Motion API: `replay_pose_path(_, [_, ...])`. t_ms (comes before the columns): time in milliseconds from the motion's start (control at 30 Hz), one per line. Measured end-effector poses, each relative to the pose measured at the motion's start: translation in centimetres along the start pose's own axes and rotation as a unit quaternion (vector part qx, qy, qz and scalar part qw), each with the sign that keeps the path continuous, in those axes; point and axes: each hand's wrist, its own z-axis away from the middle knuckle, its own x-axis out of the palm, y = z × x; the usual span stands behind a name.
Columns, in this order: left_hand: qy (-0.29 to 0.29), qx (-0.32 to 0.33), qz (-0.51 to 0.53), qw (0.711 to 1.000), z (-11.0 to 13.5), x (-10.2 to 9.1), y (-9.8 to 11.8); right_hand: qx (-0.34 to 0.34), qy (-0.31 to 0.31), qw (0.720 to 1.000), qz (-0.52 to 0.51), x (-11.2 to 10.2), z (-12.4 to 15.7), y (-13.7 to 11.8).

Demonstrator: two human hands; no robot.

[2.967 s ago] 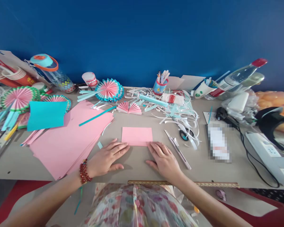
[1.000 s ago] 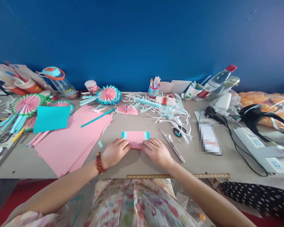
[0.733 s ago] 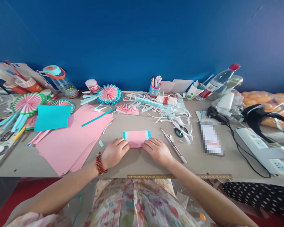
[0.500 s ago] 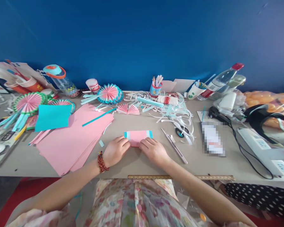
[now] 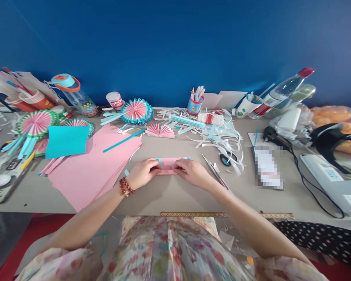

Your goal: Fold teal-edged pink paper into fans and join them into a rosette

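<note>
A small piece of pink paper [image 5: 167, 165] with blue strips at both ends lies on the table in front of me, its near edge folded up. My left hand [image 5: 142, 173] pinches its left end between thumb and fingers. At the right end, my right hand [image 5: 194, 174] grips it the same way. The fingers cover part of the blue ends. Just right of my right hand lies a slim craft knife [image 5: 212, 167], partly hidden behind the forearm. A pink pleated paper fan [image 5: 160, 131] rests beyond the paper.
Large pink sheets [image 5: 96, 171] and a teal sheet [image 5: 66, 142] lie to the left, near pleated rosettes [image 5: 137, 111]. Paper strips [image 5: 190, 119] and scissors [image 5: 228, 159] are behind to the right. A power strip [image 5: 330, 183] and bottle [image 5: 286, 93] stand farther right.
Both hands have shifted over the pink paper, and its near edge is now turned up in a fold. The paper shows less of its surface. The view has tilted slightly.
</note>
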Motion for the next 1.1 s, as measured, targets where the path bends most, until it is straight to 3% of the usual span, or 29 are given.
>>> replay_pose_path(533, [-0.013,0.02,-0.005,1.0,-0.12,-0.04,-0.7,0.01,-0.032,0.999,-0.023,-0.08,-0.81,0.35])
replay_pose_path(1100, [0.0,0.046,-0.032,0.998,0.34,0.33,-0.79,0.011,-0.021,1.0,-0.02,0.24,-0.79,0.49])
